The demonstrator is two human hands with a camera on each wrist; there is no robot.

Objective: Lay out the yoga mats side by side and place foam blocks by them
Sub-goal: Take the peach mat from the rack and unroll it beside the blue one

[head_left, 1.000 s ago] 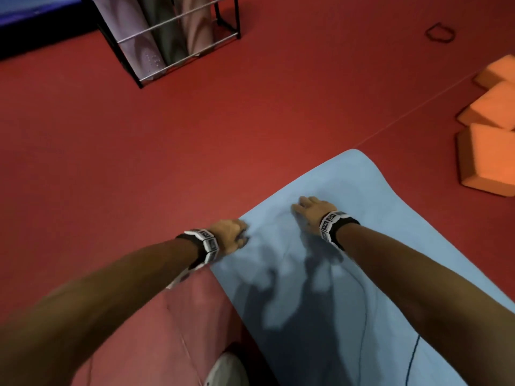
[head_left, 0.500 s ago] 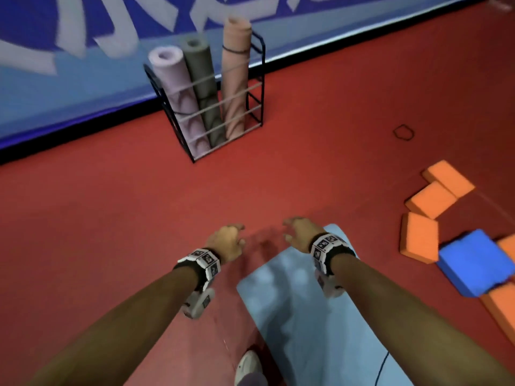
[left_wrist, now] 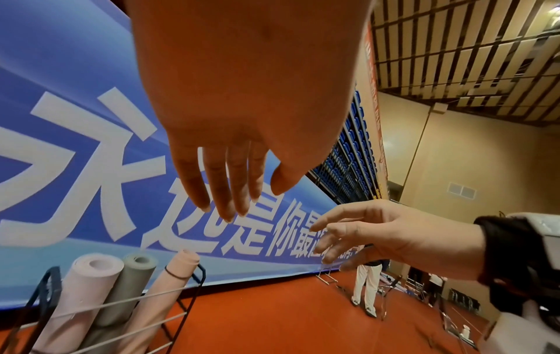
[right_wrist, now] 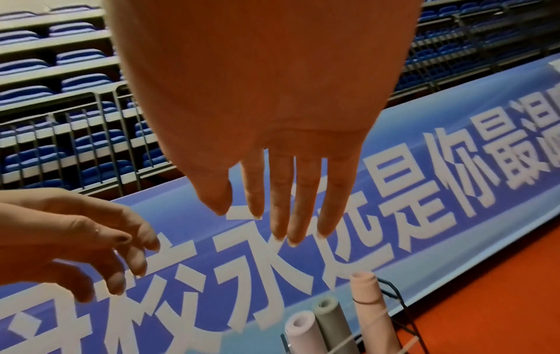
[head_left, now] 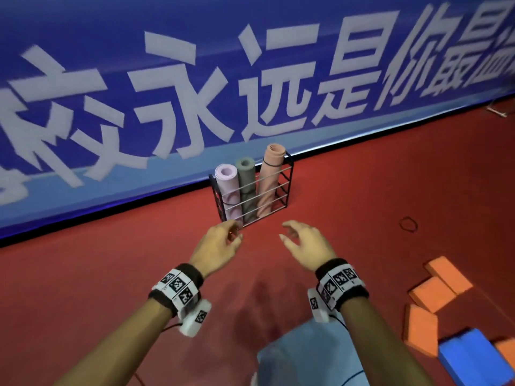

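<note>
Head view: the left hand (head_left: 216,247) and right hand (head_left: 305,246) reach out empty, fingers loose, toward the rack (head_left: 281,188) of rolled mats — pink mat (head_left: 228,188), grey mat (head_left: 246,185), peach mat (head_left: 269,179) — while the blue mat (head_left: 303,358) lies unrolled on the floor, orange blocks (head_left: 433,293) to its right. Pulling one roll askew could tip the light rack.

Left wrist view: fingers (left_wrist: 212,189) slack, holding nothing.

Right wrist view: likewise. A second ago both hands pressed the blue mat's end.

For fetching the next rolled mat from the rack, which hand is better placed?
Left, marginally. Both hands are empty, but the left hand hovers nearest the rack, fingertips almost overlapping its lower front corner by the lilac mat; the right hand sits lower.
</note>
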